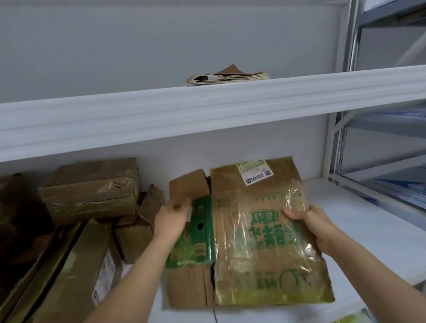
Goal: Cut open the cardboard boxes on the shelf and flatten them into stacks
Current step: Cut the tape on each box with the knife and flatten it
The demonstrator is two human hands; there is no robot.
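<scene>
Cardboard, a flattened brown box with green print and glossy tape (257, 235), lies on the white shelf (358, 227), light but slippery I think, so my right hand (311, 221) grips its edge while my blurred left hand (171, 216) touches it, grip unclear.

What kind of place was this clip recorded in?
Probably a storeroom or warehouse: white metal shelving, taped cardboard boxes piled on the shelf, and more steel racks alongside.

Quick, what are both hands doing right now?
Left hand: blurred, at the green flap; grip cannot be told.
Right hand: holding the flattened box by its right edge.
</scene>
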